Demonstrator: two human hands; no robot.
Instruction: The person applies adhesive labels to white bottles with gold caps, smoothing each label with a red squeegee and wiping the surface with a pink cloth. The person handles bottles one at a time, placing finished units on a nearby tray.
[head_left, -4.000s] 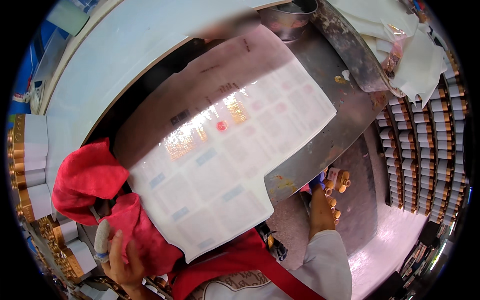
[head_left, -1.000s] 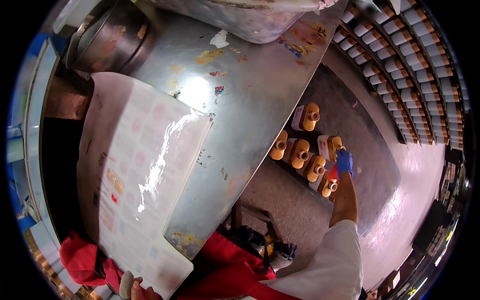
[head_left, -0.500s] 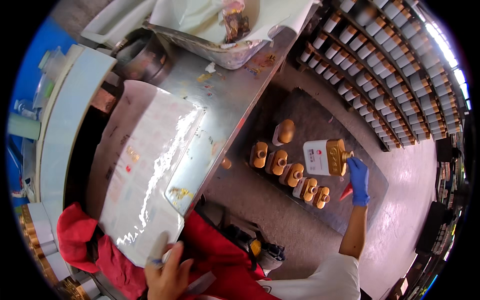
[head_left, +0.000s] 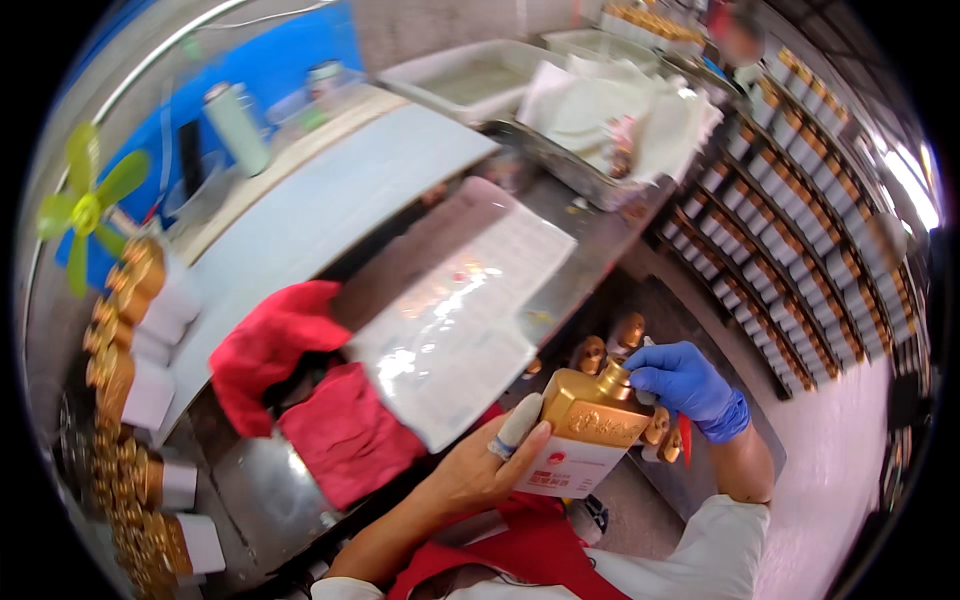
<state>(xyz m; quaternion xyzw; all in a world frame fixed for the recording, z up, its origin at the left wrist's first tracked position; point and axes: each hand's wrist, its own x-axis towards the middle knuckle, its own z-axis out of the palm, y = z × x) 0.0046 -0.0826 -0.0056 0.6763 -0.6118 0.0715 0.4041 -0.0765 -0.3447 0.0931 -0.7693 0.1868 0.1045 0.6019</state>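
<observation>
A gold-and-white bottle point(head_left: 587, 425) is held up in front of me, its gold neck tilted up and its white lower part toward me. My left hand point(head_left: 483, 462), a pale finger cot on one finger, is closed around the bottle's left side. In a blue glove, my right hand point(head_left: 690, 383) is closed at the bottle's neck, its fingertips pinching there. Partly hidden behind the bottle and glove, several gold-topped bottles point(head_left: 590, 353) stand on the dark board point(head_left: 668, 300). A red pointed thing point(head_left: 685, 438) shows below the glove.
Left of the bottle, a glossy white sheet point(head_left: 450, 330) lies on the metal bench beside red cloths point(head_left: 345, 430). Gold-and-white bottles point(head_left: 135, 330) line the left edge near a green fan point(head_left: 88, 212). Racks of bottles point(head_left: 800, 250) stand right. A cloth-lined tray point(head_left: 570, 165) sits at the back.
The bottle has come from over the dark board at right to in front of me. My left hand has left the sheet's edge and taken hold of the bottle. The view has swung left.
</observation>
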